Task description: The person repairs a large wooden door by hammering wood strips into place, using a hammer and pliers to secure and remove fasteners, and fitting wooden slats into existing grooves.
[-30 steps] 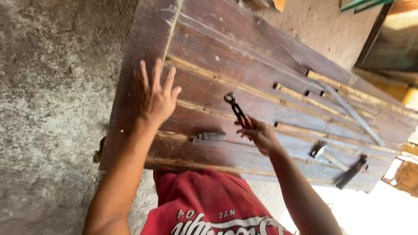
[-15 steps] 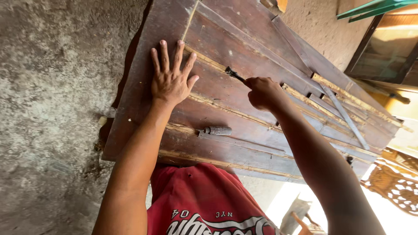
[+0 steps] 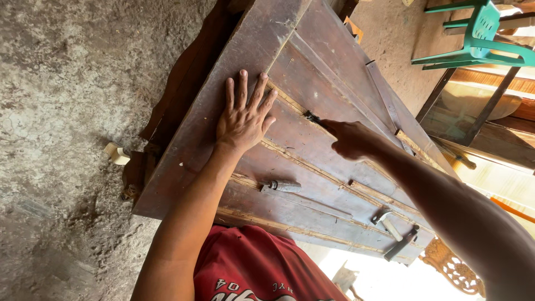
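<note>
On the door [image 3: 312, 184], right hand [image 3: 348, 139] grips pliers [image 3: 311, 117].

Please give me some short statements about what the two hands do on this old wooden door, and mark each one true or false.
1. The left hand lies flat with spread fingers on the wooden door. True.
2. The right hand is empty. False: it grips a dark metal tool.
3. A hammer lies on the door near its lower edge. True.
4. The green plastic chair stands on the door. False: it stands beside it.
</note>
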